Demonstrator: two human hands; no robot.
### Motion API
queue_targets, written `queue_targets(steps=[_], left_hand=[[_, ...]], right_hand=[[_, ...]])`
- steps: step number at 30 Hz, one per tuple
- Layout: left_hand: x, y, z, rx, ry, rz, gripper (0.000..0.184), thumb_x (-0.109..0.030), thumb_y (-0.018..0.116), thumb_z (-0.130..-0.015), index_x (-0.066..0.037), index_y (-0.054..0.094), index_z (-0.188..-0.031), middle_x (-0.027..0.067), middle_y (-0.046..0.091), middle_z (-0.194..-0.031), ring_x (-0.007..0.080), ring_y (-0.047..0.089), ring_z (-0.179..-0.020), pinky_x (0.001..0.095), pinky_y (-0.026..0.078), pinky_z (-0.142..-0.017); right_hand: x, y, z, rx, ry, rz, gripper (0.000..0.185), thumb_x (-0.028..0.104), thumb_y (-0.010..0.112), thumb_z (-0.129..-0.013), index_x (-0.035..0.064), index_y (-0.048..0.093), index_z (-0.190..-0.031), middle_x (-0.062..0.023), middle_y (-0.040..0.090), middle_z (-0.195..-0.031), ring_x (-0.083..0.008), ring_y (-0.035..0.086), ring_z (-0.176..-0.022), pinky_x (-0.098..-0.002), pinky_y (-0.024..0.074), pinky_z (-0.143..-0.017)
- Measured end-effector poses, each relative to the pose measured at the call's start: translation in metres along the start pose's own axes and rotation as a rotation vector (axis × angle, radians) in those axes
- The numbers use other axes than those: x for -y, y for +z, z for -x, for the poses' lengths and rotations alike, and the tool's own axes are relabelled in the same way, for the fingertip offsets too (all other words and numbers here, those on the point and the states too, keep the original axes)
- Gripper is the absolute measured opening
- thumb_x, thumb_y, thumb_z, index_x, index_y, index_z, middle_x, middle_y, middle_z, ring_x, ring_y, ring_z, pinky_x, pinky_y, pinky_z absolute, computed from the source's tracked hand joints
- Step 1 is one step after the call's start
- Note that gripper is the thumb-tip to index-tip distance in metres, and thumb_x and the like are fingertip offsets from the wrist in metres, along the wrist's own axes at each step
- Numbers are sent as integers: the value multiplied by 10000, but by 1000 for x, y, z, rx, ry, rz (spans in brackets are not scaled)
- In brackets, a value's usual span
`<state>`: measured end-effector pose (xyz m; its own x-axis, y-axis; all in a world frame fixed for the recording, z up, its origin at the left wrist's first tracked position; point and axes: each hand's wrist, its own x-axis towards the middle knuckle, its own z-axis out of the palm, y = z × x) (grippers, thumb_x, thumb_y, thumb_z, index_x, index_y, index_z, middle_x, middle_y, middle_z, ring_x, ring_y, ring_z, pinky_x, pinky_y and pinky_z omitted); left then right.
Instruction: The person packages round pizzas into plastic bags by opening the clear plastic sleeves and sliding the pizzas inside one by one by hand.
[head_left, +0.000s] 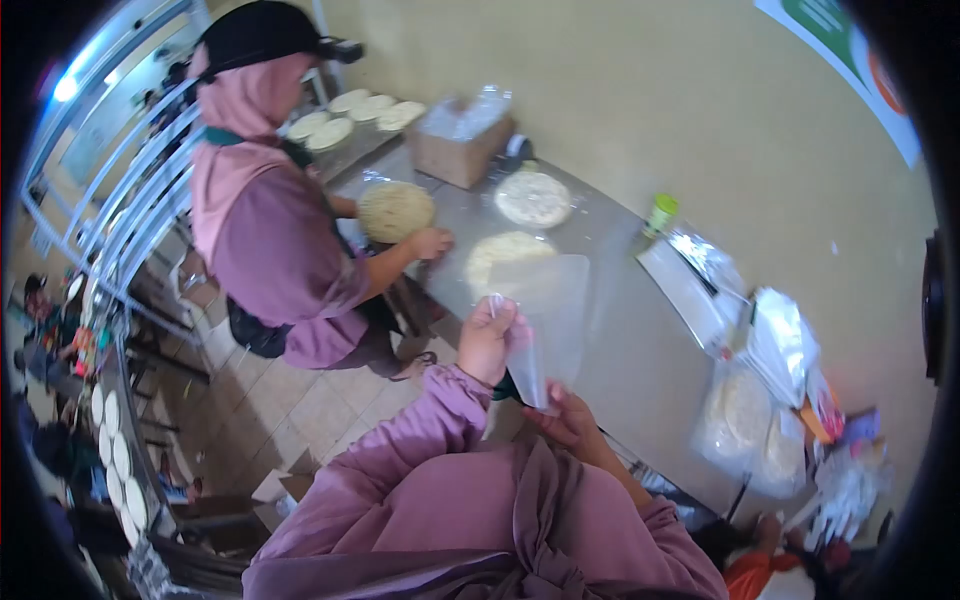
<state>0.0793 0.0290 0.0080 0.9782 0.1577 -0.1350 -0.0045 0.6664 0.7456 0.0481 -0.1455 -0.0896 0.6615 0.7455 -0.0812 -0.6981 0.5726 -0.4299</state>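
Observation:
A clear plastic bag [556,315] hangs in front of me, held at its edge by both hands. My left hand [487,338] pinches its upper left corner, thumb and fingers closed. Lower and to the right, my right hand [565,415] has its fingers closed on the bag's bottom edge. Behind the bag, partly covered by it, a pale round flatbread [498,262] lies on the metal table [625,345]. Beyond that sits another round flatbread [533,199], whiter and apparently under plastic.
At left a co-worker [285,235] in purple handles a wrapped flatbread [397,211]. A cardboard box [455,155], a green-lidded container [661,213], a sealer-like device [688,290] and bagged flatbreads [740,410] stand along the table. Flatbreads on a tray [370,150] are behind; a metal rack [130,190] stands left.

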Motion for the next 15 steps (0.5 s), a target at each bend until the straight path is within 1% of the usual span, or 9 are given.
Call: queue_targets(steps=[1,3,7,9,10,11,13,14,15], left_hand=[[-4,-6,0,-6,7,13,83,-169,538,-893,-90,517,-902,7,562,-740,106,555,-621,243,486,-586],[-10,-19,2,-25,58,16,89,-175,540,-894,-89,520,-898,0,559,-748,101,553,-619,243,484,-588],[-12,-41,15,-30,86,-70,40,-124,522,-897,-88,506,-902,-10,561,-775,107,560,-653,233,477,-590],[-10,-47,23,-77,-145,-135,76,-101,528,-889,-85,482,-948,-7,567,-795,118,576,-689,232,490,-632],[-2,-60,21,-98,-172,-166,293,-88,566,-860,-71,427,-1118,50,550,-977,146,589,-796,262,491,-738],[4,-63,22,-101,-163,-162,293,-88,566,-860,-71,427,-1118,50,550,-977,146,589,-796,262,491,-738],[15,-66,19,-159,160,-494,642,-186,653,-806,-30,275,-1300,132,442,-1187,184,492,-1021,325,453,-841],[5,-55,25,-76,205,-494,870,-246,709,-752,-1,141,-1364,186,349,-1291,258,435,-1122,402,364,-954],[-10,-39,35,-93,223,-495,870,-246,709,-752,-1,141,-1364,186,349,-1291,258,435,-1122,402,364,-954]], right_hand=[[-2,-12,-6,35,-34,-52,314,218,646,-795,44,552,-1039,-63,602,-915,-206,585,-869,-341,483,-759],[7,-4,-3,-270,-175,7,158,211,631,-813,68,570,-840,-35,585,-723,-176,577,-685,-308,473,-628],[59,23,13,-58,-341,280,178,247,601,-839,73,567,-856,-34,585,-773,-138,547,-677,-289,453,-585],[80,58,16,-77,-347,376,173,243,613,-834,77,568,-832,-33,573,-730,-135,536,-621,-272,430,-533],[90,71,16,-110,-365,469,170,239,625,-829,81,568,-807,-31,562,-688,-132,525,-566,-255,408,-481],[97,75,15,-102,-361,474,170,239,625,-829,81,568,-807,-31,562,-688,-132,525,-566,-255,408,-481],[111,83,11,-191,-368,747,167,200,687,-775,81,569,-778,-28,539,-619,-95,476,-491,-230,359,-429],[115,94,7,-174,-363,750,167,200,687,-775,81,569,-778,-28,539,-619,-95,476,-491,-230,359,-429],[116,108,2,-285,-238,1081,194,196,720,-740,66,576,-735,-23,537,-594,-87,463,-483,-243,364,-436]])
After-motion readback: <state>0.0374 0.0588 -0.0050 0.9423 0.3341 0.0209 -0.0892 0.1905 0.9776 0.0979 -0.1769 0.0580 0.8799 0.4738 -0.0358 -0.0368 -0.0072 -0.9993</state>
